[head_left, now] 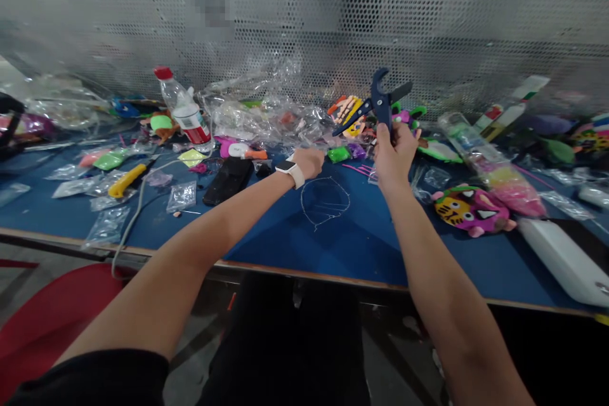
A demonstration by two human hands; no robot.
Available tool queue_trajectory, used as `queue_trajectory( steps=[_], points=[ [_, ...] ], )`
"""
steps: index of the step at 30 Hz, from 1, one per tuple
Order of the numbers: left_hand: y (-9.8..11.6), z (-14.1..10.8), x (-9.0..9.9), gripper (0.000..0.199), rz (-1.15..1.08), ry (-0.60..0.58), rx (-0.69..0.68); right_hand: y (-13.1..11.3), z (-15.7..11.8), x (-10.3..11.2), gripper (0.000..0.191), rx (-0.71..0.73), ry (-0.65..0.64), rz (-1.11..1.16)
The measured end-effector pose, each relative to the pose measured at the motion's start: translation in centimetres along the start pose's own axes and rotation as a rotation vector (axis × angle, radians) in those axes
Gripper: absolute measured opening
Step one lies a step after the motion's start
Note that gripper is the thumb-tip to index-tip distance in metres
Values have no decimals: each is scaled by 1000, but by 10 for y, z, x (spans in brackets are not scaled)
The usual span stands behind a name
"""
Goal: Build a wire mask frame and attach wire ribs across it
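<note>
My right hand (394,155) is wrapped round a dark blue pipe cutter (380,101), held up above the table with its hooked jaw and blade apart. My left hand (309,162), with a watch (287,167) on its wrist, reaches to the middle of the table. Its fingers are curled down and partly hidden; what they hold, if anything, I cannot make out. Just right of it lie a green packet (339,154) and a purple one (356,151). Nearer to me, a thin pale outline (325,220) marks the blue tabletop between my arms.
Crumpled clear plastic (257,115) lines the back beside a red-capped bottle (190,117). To the left are a phone (229,180) and a yellow-handled knife (127,181). A colourful clay figure (473,210) and a white case (564,260) lie right; a red stool (61,317) stands below.
</note>
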State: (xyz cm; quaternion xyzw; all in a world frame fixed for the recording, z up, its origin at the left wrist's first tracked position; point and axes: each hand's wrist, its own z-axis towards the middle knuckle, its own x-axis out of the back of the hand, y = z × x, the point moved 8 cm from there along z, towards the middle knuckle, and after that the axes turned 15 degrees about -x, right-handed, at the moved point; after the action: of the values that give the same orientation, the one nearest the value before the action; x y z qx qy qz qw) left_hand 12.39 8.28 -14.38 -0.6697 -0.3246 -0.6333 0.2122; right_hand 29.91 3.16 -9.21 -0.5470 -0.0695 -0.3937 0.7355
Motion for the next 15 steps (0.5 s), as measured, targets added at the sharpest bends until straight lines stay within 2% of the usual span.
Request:
queue_trajectory(
  steps=[5, 9, 15],
  points=[
    [-3, -3, 0, 27, 103, -73, 23, 3, -4, 8, 68, -119, 142, 142],
    [-2, -10, 2, 29, 140, -55, -39, 7, -5, 16, 64, -149, 245, 166],
    [-7, -51, 4, 25, 125, 1, -162, 17, -2, 18, 48, -157, 277, 277]
  ],
)
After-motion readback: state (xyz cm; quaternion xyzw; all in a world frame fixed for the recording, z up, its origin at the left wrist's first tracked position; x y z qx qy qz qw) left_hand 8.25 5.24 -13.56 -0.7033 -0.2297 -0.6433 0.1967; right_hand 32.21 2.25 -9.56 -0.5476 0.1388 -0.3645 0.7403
